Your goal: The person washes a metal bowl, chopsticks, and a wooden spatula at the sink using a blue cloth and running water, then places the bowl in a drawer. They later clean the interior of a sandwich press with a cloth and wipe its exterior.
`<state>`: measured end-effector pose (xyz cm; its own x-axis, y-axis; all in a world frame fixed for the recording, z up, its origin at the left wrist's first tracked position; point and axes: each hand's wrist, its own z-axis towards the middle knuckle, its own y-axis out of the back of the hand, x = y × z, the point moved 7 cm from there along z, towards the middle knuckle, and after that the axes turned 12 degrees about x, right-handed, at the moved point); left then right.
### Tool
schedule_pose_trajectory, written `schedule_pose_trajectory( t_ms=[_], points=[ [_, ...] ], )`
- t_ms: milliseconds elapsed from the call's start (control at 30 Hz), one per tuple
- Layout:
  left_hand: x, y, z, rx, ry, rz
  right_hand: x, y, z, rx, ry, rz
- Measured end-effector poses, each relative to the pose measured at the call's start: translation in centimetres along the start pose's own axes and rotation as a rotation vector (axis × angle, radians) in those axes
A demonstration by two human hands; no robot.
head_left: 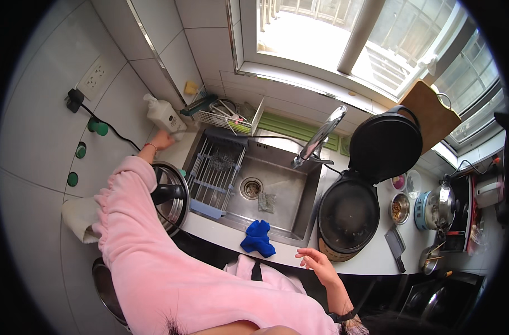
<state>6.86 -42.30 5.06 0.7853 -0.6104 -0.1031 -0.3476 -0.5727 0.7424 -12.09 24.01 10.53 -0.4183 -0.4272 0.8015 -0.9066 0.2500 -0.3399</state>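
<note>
My left hand reaches far to the left, at the lower part of a white pump bottle by the wall. Its fingers are blurred and partly hidden, so whether they grip anything does not show. Beside the counter's front edge, my right hand hovers with its fingers loosely apart, holding nothing. A crumpled blue cloth lies on the front rim of the steel sink. Inside the sink, a small greenish-grey pad rests next to the drain.
A rack spans the sink's left side, below a wire basket. The faucet rises behind. To the right stand an opened black electric griddle, a cleaver and a bowl. A round lidded pot sits under my left arm.
</note>
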Motion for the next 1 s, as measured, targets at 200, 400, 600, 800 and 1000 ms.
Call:
schedule_pose_trajectory(
  t_ms=[200,400,600,800,1000],
  points=[
    [-12.1,10.0,-11.1,-0.442,-0.438,-0.142,0.4,1.6,-0.7,0.056,0.011,-0.084],
    [-27.3,17.3,-20.2,-0.438,-0.732,-0.151,1.4,2.7,-1.6,0.081,0.087,-0.122],
    [-38.9,23.8,-28.3,-0.440,-0.958,0.043,0.5,4.5,-4.4,0.000,0.141,-0.080],
    [-40.4,24.5,-33.3,-0.215,-0.581,0.290,-0.5,5.6,-6.3,-0.045,0.178,-0.033],
    [-42.4,12.4,-37.5,0.233,-0.718,0.347,1.2,5.3,-6.0,0.035,0.262,-0.078]
  ],
)
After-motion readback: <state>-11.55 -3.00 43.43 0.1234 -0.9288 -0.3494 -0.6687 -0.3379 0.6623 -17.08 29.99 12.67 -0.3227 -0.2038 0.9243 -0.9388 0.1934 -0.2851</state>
